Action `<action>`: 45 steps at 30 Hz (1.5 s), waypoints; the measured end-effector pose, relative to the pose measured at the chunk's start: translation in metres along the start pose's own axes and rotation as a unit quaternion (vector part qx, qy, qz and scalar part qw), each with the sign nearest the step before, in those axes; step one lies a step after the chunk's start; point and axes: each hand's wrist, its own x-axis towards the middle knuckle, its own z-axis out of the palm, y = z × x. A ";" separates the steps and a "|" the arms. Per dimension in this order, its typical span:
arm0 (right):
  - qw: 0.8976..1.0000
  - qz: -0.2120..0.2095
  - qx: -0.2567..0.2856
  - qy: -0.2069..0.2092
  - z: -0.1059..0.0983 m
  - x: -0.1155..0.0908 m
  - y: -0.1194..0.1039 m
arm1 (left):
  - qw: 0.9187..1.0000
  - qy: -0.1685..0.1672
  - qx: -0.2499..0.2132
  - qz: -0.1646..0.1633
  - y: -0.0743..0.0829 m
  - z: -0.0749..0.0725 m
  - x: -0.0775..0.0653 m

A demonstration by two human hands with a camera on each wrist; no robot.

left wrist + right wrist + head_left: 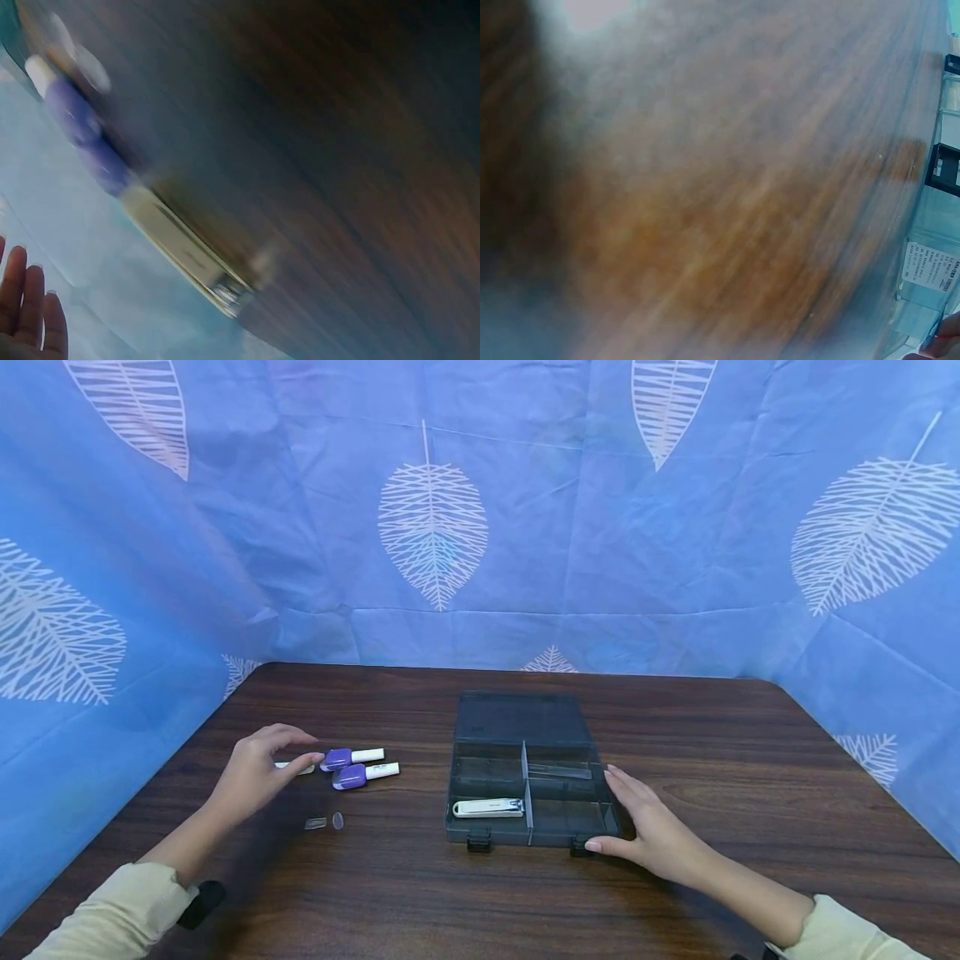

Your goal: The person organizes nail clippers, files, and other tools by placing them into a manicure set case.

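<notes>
My left hand (258, 768) hovers with fingers apart over a nail clipper (184, 247), which its thumb partly covers in the head view. Two purple nail polish bottles (348, 777) with white caps lie just right of that hand. Touching the right side and front corner of a dark see-through divided box (491, 837) is my right hand (652, 831), its fingers fairly straight. The box lid (517, 717) is folded back. Another nail clipper (487, 808) lies in the front left compartment, and a clear strip (558, 772) in the back right one.
Two small clear nail-shaped pieces (337, 821) lie in front of the bottles on the brown wooden table (712, 727). A blue cloth (555, 510) with white leaf prints hangs behind and at both sides. A label (930, 266) shows on the box in the right wrist view.
</notes>
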 end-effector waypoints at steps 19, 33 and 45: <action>1.000 -0.006 0.007 0.002 0.001 -0.002 0.001 | 0.968 -0.197 0.034 -0.153 -0.064 -0.013 -0.008; 1.000 -0.014 0.005 0.008 0.002 -0.001 0.002 | 0.946 -0.252 0.054 -0.199 -0.072 -0.011 -0.003; 1.000 -0.011 0.006 0.005 0.001 -0.002 0.001 | 0.945 -0.255 0.061 -0.196 -0.072 -0.014 -0.006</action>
